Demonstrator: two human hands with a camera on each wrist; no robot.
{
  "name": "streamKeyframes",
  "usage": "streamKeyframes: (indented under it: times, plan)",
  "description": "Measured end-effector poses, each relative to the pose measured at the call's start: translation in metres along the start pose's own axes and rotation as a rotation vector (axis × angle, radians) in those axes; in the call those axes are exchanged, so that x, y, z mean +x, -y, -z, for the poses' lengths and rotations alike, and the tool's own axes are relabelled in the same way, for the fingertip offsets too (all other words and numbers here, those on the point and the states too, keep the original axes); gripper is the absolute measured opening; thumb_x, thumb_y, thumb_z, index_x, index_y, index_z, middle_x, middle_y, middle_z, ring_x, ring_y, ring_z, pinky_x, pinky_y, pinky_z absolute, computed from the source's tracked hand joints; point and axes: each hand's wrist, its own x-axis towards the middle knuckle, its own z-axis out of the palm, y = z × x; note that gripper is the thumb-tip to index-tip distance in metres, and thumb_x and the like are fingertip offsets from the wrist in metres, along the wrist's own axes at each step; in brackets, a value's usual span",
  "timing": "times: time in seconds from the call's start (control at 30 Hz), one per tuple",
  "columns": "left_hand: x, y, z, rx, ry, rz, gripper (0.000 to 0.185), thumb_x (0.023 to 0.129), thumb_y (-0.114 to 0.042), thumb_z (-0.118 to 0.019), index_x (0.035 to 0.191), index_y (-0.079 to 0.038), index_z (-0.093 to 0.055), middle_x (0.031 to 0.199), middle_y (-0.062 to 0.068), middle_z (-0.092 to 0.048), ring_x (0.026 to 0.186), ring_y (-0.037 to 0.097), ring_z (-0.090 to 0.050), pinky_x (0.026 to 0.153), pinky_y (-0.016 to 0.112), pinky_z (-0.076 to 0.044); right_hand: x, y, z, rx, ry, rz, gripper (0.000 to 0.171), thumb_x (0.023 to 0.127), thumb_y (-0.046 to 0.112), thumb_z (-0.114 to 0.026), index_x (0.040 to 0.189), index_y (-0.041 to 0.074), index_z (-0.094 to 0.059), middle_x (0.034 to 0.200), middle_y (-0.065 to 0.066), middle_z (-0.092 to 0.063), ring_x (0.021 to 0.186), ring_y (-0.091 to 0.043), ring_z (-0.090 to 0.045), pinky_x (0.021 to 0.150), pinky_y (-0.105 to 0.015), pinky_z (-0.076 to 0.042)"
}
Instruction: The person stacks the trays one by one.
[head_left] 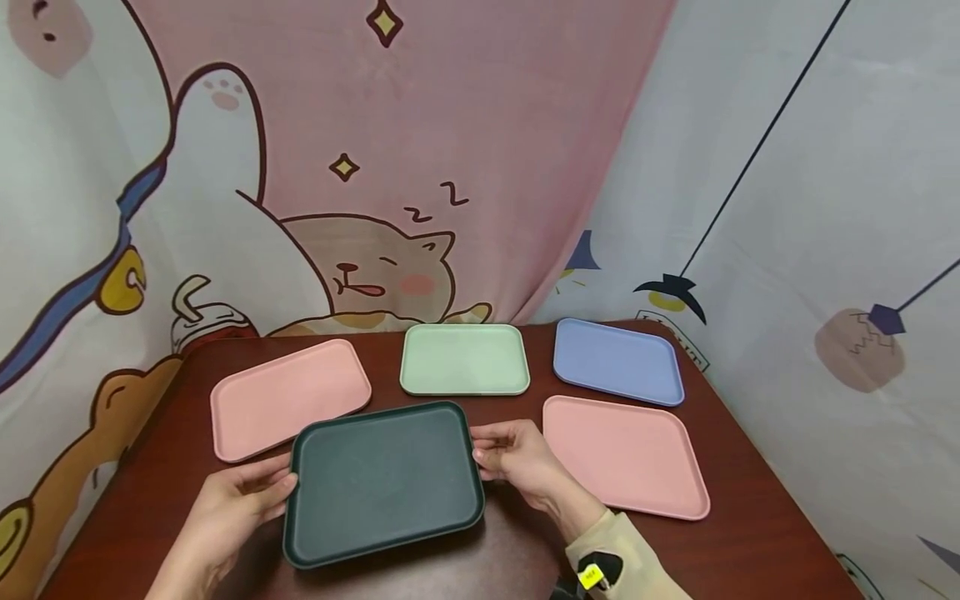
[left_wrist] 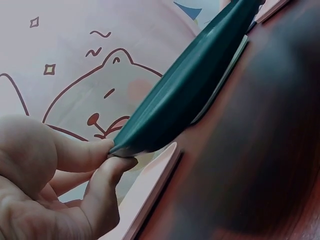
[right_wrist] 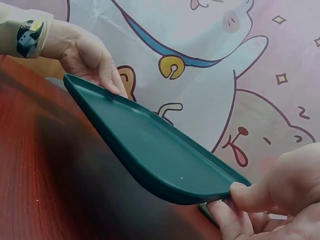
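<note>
Dark green tray lifted off surface, pinched at both ends: left hand, right hand (thumbs above rim). Not yet set down.

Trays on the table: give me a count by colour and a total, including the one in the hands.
Pink trays: 2
Light green tray: 1
Blue tray: 1
Dark green tray: 1, gripped at its edges by the left hand and right hand
Total: 5 trays
</note>
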Motion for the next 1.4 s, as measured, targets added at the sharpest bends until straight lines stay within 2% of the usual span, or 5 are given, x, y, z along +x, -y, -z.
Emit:
streamKeyframes:
  times: [0.23, 0.57, 0.9, 1.4]
  plan:
    - [0.001, -0.003, -0.006, -0.008, -0.018, -0.03, 0.048, 0.099, -0.004, -0.074, 0.14, 0.015, -0.058, 0.112, 0.012, -0.075, 0.088, 0.009, -0.072, 0.075, 0.029, -0.065, -0.004, 0.004, 0.007, -0.033, -0.025, 0.011, 0.036, 0.096, -0.013, -0.067, 0.131, -0.019, -0.062, 0.103, -0.017, -0.074, 0.082, -0.014, -0.071, 0.07, -0.028, -0.064]
    - [0.002, -0.01, -0.015, -0.01, -0.021, -0.062, 0.046, 0.098, -0.003, -0.076, 0.137, 0.016, -0.061, 0.109, 0.013, -0.076, 0.086, 0.009, -0.072, 0.074, 0.029, -0.065, -0.008, 0.007, 0.015, -0.043, -0.05, 0.012, 0.034, 0.095, -0.015, -0.066, 0.129, -0.019, -0.064, 0.096, -0.012, -0.072, 0.079, -0.013, -0.07, 0.068, -0.027, -0.064]
    - [0.003, -0.016, -0.025, 0.001, -0.024, -0.077, 0.043, 0.098, 0.0, -0.075, 0.135, 0.016, -0.062, 0.106, 0.013, -0.076, 0.085, 0.01, -0.072, 0.073, 0.029, -0.065, -0.012, 0.015, 0.022, -0.077, -0.071, 0.027, 0.031, 0.097, -0.013, -0.066, 0.128, -0.017, -0.065, 0.096, -0.014, -0.071, 0.078, -0.013, -0.069, 0.068, -0.026, -0.064]
    - [0.003, -0.025, -0.035, -0.022, -0.007, -0.099, 0.042, 0.097, 0.0, -0.075, 0.135, 0.015, -0.063, 0.104, 0.012, -0.076, 0.085, 0.01, -0.072, 0.074, 0.028, -0.065, -0.018, 0.016, 0.034, -0.046, -0.06, 0.04, 0.033, 0.097, -0.013, -0.066, 0.129, -0.02, -0.062, 0.097, -0.014, -0.073, 0.08, -0.013, -0.071, 0.07, -0.028, -0.064]
